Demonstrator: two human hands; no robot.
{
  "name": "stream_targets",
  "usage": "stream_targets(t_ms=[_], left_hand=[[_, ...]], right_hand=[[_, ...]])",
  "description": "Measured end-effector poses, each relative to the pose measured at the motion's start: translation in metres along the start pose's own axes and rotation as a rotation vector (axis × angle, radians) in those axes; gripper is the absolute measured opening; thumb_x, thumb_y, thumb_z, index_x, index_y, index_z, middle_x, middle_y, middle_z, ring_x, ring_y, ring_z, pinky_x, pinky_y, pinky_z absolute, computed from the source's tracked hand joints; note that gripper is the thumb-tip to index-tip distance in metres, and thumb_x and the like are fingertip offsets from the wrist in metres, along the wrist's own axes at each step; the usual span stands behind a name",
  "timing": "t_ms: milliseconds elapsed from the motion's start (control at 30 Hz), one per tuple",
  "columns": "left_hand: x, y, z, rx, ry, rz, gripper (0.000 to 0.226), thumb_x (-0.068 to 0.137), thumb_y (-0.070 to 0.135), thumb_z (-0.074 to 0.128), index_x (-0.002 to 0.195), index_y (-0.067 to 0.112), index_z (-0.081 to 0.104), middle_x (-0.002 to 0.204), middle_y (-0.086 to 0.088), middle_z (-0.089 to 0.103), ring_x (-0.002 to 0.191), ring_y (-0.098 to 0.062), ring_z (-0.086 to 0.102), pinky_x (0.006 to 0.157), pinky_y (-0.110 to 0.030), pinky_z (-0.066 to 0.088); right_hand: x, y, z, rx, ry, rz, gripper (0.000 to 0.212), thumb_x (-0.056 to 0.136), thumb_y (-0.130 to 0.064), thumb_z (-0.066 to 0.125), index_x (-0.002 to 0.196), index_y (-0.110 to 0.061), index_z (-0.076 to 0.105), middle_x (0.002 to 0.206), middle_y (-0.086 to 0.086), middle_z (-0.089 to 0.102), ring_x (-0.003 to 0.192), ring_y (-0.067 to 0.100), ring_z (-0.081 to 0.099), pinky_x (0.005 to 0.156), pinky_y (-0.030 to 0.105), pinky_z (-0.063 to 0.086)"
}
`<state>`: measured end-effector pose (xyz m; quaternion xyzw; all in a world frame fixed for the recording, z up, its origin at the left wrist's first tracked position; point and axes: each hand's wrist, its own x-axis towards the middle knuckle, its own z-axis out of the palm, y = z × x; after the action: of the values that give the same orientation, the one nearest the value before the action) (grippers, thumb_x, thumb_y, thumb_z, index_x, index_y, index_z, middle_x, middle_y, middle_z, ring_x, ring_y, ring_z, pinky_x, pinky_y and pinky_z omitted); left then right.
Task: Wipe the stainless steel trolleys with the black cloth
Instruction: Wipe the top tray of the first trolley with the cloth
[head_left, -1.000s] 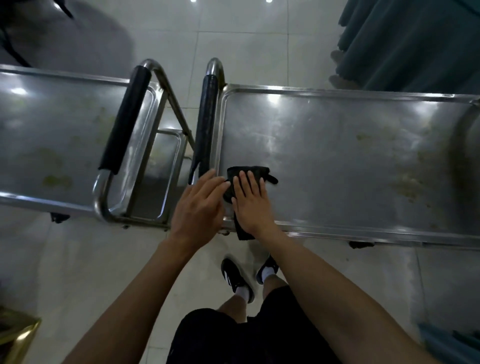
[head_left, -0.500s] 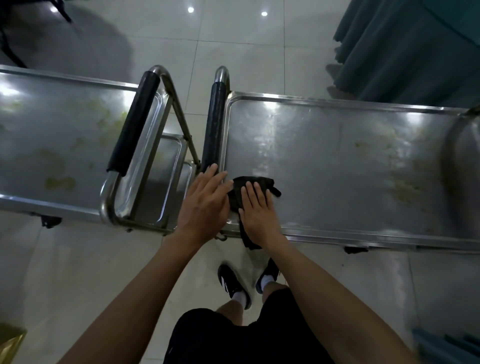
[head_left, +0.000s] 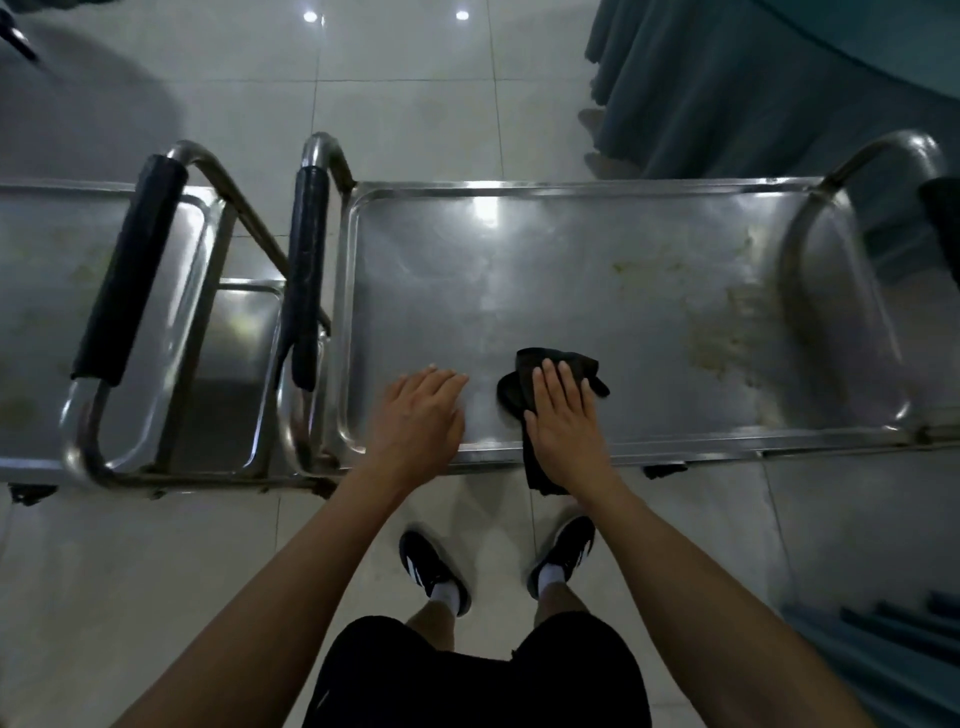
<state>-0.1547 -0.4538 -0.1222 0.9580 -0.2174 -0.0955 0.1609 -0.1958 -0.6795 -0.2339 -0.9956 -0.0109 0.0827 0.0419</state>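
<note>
In the lower middle of the head view, the right hand (head_left: 563, 415) lies flat, fingers straight, on the black cloth (head_left: 550, 366), pressing it onto the top tray of the right trolley (head_left: 519, 192) near the tray's front rim; part of the cloth hangs over that rim beneath the wrist. The left hand (head_left: 415, 415) rests just beside it to the left, fingers relaxed and flat on the bare steel, holding nothing. Neither hand forms a closed grip: both are spread wide.

The step in hand looks like wiping this tray, with the cloth at the front edge. Yellowish stains (head_left: 727, 332) sit toward the right of the frame, well apart from the cloth, so the next move likely calls for sliding the cloth rightward under steady palm pressure while the left hand steadies the trolley. The left trolley (head_left: 31, 291), at the left of the frame, also shows faint marks and probably remains to be wiped.
</note>
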Motion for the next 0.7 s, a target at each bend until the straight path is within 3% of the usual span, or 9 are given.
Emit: stream_targets(t_ms=[100, 233, 400, 700], left_hand=[[0.017, 0.034, 0.021, -0.001, -0.043, 0.008, 0.044, 0.091, 0.025, 0.056, 0.134, 0.016, 0.055, 0.134, -0.005, 0.057, 0.129, -0.028, 0.049, 0.107, -0.045, 0.036], [0.037, 0.086, 0.042, -0.02, -0.12, 0.012, 0.046, 0.095, 0.025, 0.054, 0.14, 0.017, 0.049, 0.141, -0.005, 0.052, 0.135, -0.027, 0.042, 0.109, -0.045, 0.034], [0.06, 0.14, 0.061, -0.006, -0.159, -0.008, 0.047, 0.096, 0.027, 0.053, 0.142, 0.017, 0.047, 0.145, -0.004, 0.049, 0.136, -0.027, 0.04, 0.107, -0.043, 0.034], [0.08, 0.182, 0.082, 0.045, -0.199, -0.059, 0.047, 0.096, 0.03, 0.053, 0.142, 0.02, 0.047, 0.144, -0.001, 0.048, 0.134, -0.023, 0.041, 0.106, -0.042, 0.036]], right_hand=[[-0.007, 0.04, -0.003, -0.002, 0.012, 0.024, 0.064, 0.104, -0.039, 0.023, 0.158, -0.005, 0.015, 0.167, 0.013, 0.01, 0.154, 0.029, 0.002, 0.122, 0.051, 0.008], [-0.017, 0.091, -0.007, 0.027, -0.013, 0.026, 0.063, 0.107, -0.038, 0.022, 0.159, -0.007, 0.006, 0.167, 0.011, 0.001, 0.154, 0.028, -0.005, 0.124, 0.05, 0.005], [-0.028, 0.148, -0.012, 0.014, 0.01, -0.011, 0.064, 0.104, -0.038, 0.019, 0.158, -0.005, 0.013, 0.166, 0.014, 0.012, 0.154, 0.031, 0.005, 0.123, 0.054, 0.013], [-0.031, 0.181, -0.016, 0.053, 0.017, -0.057, 0.065, 0.106, -0.035, 0.035, 0.159, -0.006, 0.012, 0.166, 0.014, 0.011, 0.154, 0.032, 0.002, 0.123, 0.055, 0.01]])
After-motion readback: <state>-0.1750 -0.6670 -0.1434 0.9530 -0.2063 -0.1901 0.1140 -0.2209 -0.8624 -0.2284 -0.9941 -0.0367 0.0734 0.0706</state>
